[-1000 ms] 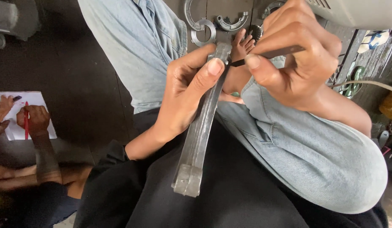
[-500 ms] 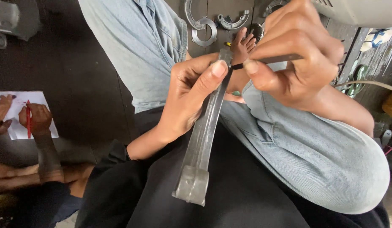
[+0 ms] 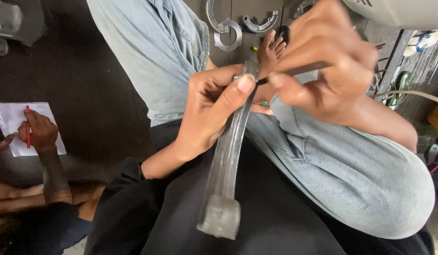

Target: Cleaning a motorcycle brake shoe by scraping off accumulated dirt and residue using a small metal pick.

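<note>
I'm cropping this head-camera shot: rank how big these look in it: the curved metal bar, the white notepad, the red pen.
1. curved metal bar, though it is nearest the camera
2. white notepad
3. red pen, smallest

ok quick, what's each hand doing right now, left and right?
Left hand: closed around the curved grey metal piece, thumb on its top edge.
Right hand: closed, pinching a thin dark tool against the piece.

No package, label, sign or screen shows here; the nearest thing to one is a white rectangular paper notepad [image 3: 13, 123] lying on the dark floor at the left edge, where another person's hand rests on it.
</note>
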